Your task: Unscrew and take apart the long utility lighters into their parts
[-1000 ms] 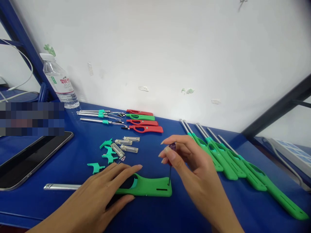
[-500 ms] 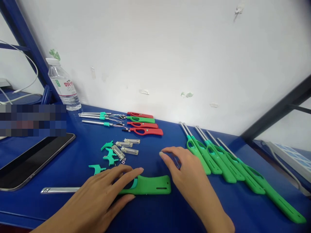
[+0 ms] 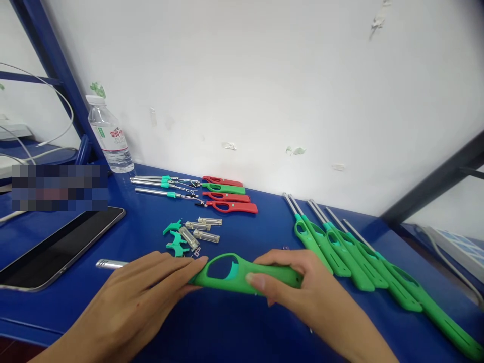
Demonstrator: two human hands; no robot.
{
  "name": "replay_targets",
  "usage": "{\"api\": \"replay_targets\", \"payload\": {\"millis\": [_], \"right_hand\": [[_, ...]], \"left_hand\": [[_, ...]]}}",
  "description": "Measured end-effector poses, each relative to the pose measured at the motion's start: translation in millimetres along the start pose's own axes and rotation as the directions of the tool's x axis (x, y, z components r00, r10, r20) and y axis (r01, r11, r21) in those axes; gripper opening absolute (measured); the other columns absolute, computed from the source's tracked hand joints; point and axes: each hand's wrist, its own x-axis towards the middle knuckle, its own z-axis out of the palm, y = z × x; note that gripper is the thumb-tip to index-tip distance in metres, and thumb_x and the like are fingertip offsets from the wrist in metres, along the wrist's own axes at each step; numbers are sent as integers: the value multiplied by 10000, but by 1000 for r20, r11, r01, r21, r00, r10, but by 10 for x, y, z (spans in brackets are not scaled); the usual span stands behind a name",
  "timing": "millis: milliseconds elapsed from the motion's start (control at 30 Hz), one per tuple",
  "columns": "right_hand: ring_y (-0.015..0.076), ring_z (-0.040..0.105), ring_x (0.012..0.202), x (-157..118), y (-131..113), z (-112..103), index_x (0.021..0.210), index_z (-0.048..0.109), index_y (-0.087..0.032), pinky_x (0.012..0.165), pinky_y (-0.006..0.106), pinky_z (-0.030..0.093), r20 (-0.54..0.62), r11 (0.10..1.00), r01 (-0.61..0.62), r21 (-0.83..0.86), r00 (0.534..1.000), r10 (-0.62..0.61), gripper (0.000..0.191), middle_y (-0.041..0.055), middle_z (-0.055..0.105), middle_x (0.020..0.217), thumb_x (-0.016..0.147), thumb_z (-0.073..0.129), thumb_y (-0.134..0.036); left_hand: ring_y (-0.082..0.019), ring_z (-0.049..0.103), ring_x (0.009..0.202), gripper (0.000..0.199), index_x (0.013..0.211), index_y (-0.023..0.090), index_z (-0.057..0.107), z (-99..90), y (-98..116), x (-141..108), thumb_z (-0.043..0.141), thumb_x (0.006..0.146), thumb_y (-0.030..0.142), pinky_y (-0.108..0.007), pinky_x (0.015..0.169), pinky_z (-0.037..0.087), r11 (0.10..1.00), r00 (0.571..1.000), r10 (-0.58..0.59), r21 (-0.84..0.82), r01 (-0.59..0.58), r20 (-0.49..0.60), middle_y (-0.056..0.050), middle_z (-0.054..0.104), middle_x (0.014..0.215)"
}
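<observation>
A green long-necked lighter (image 3: 223, 275) is held between both hands, tilted a little above the blue table. My left hand (image 3: 147, 297) closes around its neck end and hides most of the metal tube, whose tip pokes out on the left. At the handle's right end, my right hand (image 3: 302, 280) grips with the thumb on the near side and fingers behind. A teal trigger shows inside the handle's loop. Just beyond lie teal trigger pieces (image 3: 177, 248) and several clear fuel tanks (image 3: 206, 236).
Several green lighters (image 3: 355, 262) lie in a row at right. Farther back are red handle shells (image 3: 232, 207), a green one and metal tubes (image 3: 153, 191) with wires. A phone (image 3: 64, 247) and water bottle (image 3: 111, 136) stand left, before the white wall (image 3: 257, 75).
My right hand has moved onto the handle and closed on it. The lighter has been lifted and tilted off the table. My left hand has shifted toward its neck. The view has shifted slightly.
</observation>
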Motion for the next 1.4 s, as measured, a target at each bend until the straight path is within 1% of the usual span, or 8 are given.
{"api": "replay_targets", "payload": {"millis": [200, 400, 533, 633, 867, 1067, 1200, 1400], "right_hand": [[249, 758, 856, -18, 73, 51, 979, 873, -307, 706, 305, 526, -51, 992, 74, -98, 996, -80, 235, -42, 843, 955, 910, 819, -526], [208, 721, 839, 0, 77, 28, 980, 860, -399, 795, 342, 513, -16, 955, 169, -243, 984, -178, 47, -86, 832, 953, 947, 827, -399], [215, 726, 981, 7, 108, 12, 1046, 846, -362, 842, 333, 556, -53, 919, 268, -289, 954, -295, 176, -47, 832, 1051, 957, 809, -215], [235, 746, 1000, -7, 99, 67, 1078, 821, -345, 911, 374, 547, -42, 929, 187, -321, 977, -211, 261, -44, 825, 1060, 890, 859, -168], [285, 703, 1131, 20, -66, 301, 1137, 792, -339, 1006, 425, 486, 90, 952, 50, -300, 996, -24, 212, -30, 789, 1128, 962, 798, -457], [319, 651, 1227, 65, -127, 364, 1141, 787, -293, 963, 403, 508, 192, 932, 15, -361, 980, 59, 284, 23, 714, 1201, 890, 887, -380], [315, 636, 1249, 69, -137, 384, 1177, 755, -293, 986, 416, 501, 200, 928, -19, -372, 975, 100, 360, 11, 679, 1241, 858, 916, -332], [258, 639, 1200, 59, -152, 411, 1070, 661, -297, 896, 340, 480, 196, 946, -98, -309, 967, 164, 421, -49, 639, 1197, 782, 953, -198]], "left_hand": [[-128, 807, 820, 210, 1270, 337, 593, -91, 55, 238, 416, 1158, 318, -231, 752, 609, 997, 998, 61, -52, -60, 31, 89, 844, 1017], [-129, 817, 899, 325, 1184, 310, 732, -62, 5, 170, 451, 1144, 468, -186, 848, 613, 998, 990, -14, -65, 23, 138, 77, 851, 1062], [-159, 816, 956, 410, 1229, 342, 755, -39, -9, 93, 441, 1120, 583, -209, 847, 631, 991, 949, -104, -45, 123, 296, 74, 844, 1124], [-210, 823, 917, 501, 1145, 329, 782, -40, 10, 146, 334, 1145, 554, -288, 790, 659, 991, 946, -116, -32, 132, 303, 31, 846, 1075], [-189, 807, 838, 420, 1164, 333, 786, 15, 19, 193, 368, 1123, 326, -288, 779, 663, 979, 902, -118, -103, 176, 415, -34, 770, 1106], [-261, 832, 892, 506, 1196, 327, 801, 73, -55, 71, 336, 1133, 518, -323, 713, 675, 994, 940, -104, 6, 108, 324, -66, 812, 1139], [-252, 830, 964, 355, 1197, 330, 788, 21, -97, 86, 518, 1084, 531, -316, 819, 665, 983, 932, -144, -59, 173, 334, -11, 838, 1108], [-144, 779, 768, 28, 937, 303, 777, -112, -76, 196, 763, 951, 324, -201, 709, 574, 941, 873, -173, -185, 283, 456, 64, 793, 891]]}}
